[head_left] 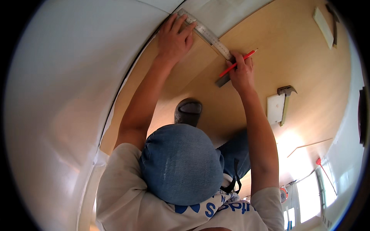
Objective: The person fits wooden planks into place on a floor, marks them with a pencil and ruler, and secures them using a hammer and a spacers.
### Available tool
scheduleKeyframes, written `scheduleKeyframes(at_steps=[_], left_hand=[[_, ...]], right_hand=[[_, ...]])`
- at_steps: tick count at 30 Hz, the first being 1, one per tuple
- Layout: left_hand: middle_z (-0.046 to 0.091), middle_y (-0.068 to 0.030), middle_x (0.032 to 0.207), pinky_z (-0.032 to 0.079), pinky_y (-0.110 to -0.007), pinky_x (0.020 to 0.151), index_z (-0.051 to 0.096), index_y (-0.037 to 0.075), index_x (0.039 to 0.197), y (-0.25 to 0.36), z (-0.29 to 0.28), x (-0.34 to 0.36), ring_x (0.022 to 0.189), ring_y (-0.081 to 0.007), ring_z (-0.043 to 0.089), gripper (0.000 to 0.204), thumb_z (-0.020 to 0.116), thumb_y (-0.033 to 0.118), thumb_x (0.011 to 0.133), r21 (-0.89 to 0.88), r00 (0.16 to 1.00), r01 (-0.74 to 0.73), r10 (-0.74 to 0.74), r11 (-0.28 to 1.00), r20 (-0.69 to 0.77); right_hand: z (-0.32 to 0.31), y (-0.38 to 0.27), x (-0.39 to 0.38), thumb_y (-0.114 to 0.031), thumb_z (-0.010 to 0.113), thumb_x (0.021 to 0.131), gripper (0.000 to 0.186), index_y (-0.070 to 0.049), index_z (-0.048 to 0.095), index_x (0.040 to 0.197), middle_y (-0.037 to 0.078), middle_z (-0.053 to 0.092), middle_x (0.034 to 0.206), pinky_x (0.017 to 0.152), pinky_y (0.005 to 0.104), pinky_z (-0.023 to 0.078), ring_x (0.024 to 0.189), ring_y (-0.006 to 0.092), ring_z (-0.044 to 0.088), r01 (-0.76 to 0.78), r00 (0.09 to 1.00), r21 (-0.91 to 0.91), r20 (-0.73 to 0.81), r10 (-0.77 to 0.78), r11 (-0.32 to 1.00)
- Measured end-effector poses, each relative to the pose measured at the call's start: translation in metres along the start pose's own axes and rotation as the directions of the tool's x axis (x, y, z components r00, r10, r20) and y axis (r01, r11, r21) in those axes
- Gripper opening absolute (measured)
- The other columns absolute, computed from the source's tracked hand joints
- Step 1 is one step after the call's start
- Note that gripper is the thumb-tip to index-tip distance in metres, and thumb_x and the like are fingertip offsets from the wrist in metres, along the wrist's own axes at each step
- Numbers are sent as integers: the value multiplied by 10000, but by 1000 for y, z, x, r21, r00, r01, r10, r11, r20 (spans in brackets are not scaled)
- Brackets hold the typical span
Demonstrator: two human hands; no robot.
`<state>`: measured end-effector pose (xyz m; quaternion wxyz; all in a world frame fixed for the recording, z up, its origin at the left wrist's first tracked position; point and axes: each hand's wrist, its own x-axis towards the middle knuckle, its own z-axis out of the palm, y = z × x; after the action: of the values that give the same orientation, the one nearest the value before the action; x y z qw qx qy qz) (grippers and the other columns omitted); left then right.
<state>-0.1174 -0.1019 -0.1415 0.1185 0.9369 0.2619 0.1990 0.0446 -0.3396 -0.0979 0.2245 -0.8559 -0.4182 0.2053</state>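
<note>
A metal try square (210, 36) lies along the edge of a light wooden board (185, 73), its marked blade running from the wall toward my right hand. My left hand (174, 40) rests with stretched fingers on the blade's far end, close to the wall. A red pencil (239, 62) crosses the fingers of my right hand (243, 71), its tip pointing up and right. That same hand is closed at the square's corner, where the dark stock (222, 80) sticks out below it. My fingers partly hide the corner.
A pale wall (69, 88) rises on the left. To the right, a claw hammer (285, 104) lies against a white rectangular piece (274, 109). Another white strip (323, 27) lies at the far right, beside a dark tool (333, 29). My shoe (188, 111) stands on the wooden surface.
</note>
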Motion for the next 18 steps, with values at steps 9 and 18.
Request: scheduleKeyframes(at_steps=[9,18], left_hand=[[374,-160,1656,285,-606,1204,543,211,1517,49,-60,-103,1521,-391,336,616,698,358,939,-76,903,22,13,997,430],[383,-153,1657,275,-605,1211,571,188,1482,91,-44,-129,1526,-384,336,585,683,392,945,-112,937,-29,66,993,342]], right_hand=[[-18,31,-54,-162,789,907,513,-126,615,1388,190,651,1203,899,490,554,1090,405,642,-68,997,-79,-38,65,995],[-16,37,-116,-132,785,893,509,-107,608,1369,190,645,1185,921,494,552,1102,416,629,74,994,5,-81,-73,997]])
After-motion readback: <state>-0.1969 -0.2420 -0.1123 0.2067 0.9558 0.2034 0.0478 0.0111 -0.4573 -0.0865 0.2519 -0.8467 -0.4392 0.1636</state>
